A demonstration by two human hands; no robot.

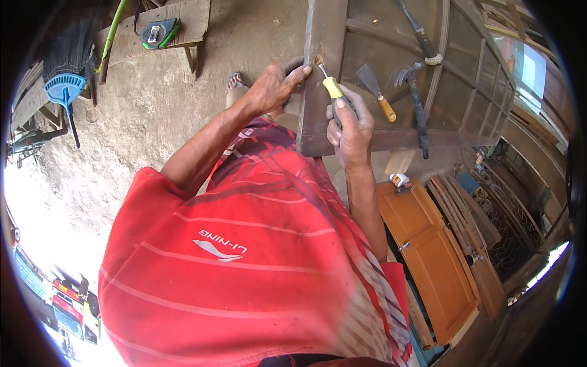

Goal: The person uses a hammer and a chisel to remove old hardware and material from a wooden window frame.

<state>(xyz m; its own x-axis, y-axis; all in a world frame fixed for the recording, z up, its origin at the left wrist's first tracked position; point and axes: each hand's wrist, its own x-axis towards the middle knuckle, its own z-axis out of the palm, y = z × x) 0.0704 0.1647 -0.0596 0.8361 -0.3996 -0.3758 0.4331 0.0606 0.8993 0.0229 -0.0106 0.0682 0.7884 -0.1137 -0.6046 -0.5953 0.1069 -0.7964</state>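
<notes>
A brown wooden door [317,122] with thin crossbars lies flat in front of me. In my right hand [353,125] is a screwdriver [333,88] with a yellow and dark handle. Its metal tip reaches a small rough hole [319,60] in the door's side rail. My left hand [273,85] grips the left edge of that rail, thumb near the hole; its other fingertips are partly hidden. On the door, right of the screwdriver, lie a scraper [376,92] with a wooden handle, a claw hammer [417,101] and another dark-handled tool [422,37].
A tape measure [160,33] rests on a wooden bench [189,18] at the far left, beside a blue broom [65,88]. At the lower right are an orange-brown panelled cabinet door [431,257], a small white bottle [400,180] and several wood strips [455,214].
</notes>
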